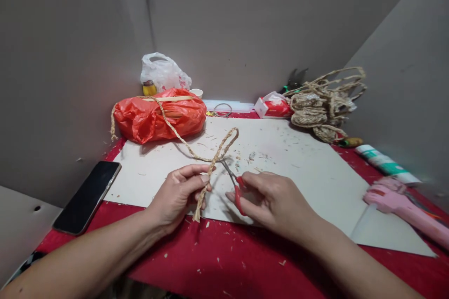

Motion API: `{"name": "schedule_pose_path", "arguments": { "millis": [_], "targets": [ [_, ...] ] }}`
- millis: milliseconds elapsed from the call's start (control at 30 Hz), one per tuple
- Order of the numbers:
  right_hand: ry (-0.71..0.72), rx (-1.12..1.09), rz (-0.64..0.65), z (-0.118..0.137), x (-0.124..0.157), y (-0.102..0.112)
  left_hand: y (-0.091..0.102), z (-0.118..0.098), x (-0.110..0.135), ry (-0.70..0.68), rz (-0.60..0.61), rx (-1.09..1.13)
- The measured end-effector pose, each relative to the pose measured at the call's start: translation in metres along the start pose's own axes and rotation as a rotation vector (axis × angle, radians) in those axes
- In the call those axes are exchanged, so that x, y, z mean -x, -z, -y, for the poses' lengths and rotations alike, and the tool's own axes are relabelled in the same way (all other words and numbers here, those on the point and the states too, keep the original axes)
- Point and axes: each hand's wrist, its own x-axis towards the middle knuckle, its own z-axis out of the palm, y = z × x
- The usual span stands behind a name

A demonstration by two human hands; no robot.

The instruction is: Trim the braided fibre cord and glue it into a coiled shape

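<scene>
My left hand (178, 194) pinches a tan braided cord (224, 142) between thumb and fingers; the cord's cut end hangs down below the hand. The cord loops up and runs back over an orange plastic bag (159, 114). My right hand (271, 198) grips small red-handled scissors (234, 182), whose blades point up-left and sit against the cord just right of my left fingers. Both hands hover over a pale board (298, 163) on the red table (210, 257).
A black phone (87, 196) lies at the left edge. A pile of coiled braided cord (324, 105) sits at the back right. A pink glue gun (403, 205) and a white-green tube (386, 163) lie right. White bag, cup and red packet stand along the back wall.
</scene>
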Motion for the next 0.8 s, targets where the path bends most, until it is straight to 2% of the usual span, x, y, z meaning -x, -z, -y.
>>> {"name": "schedule_pose_path", "arguments": {
  "millis": [100, 233, 467, 800],
  "targets": [
    [-0.015, 0.160, 0.015, -0.0001, -0.0001, 0.0010, 0.0002, 0.0005, 0.0000, -0.001, -0.001, 0.004],
    [0.018, 0.263, 0.041, 0.0018, 0.0002, 0.0015, -0.0010, 0.0020, 0.0001, 0.009, -0.007, -0.020],
    [0.079, 0.413, -0.018, 0.0059, 0.0026, 0.0007, -0.0036, 0.0039, 0.0007, -0.009, -0.088, -0.093],
    [0.146, 0.480, -0.050, 0.0042, 0.0056, -0.0029, -0.0025, 0.0055, -0.0013, -0.029, -0.121, -0.100]
  ]
}}
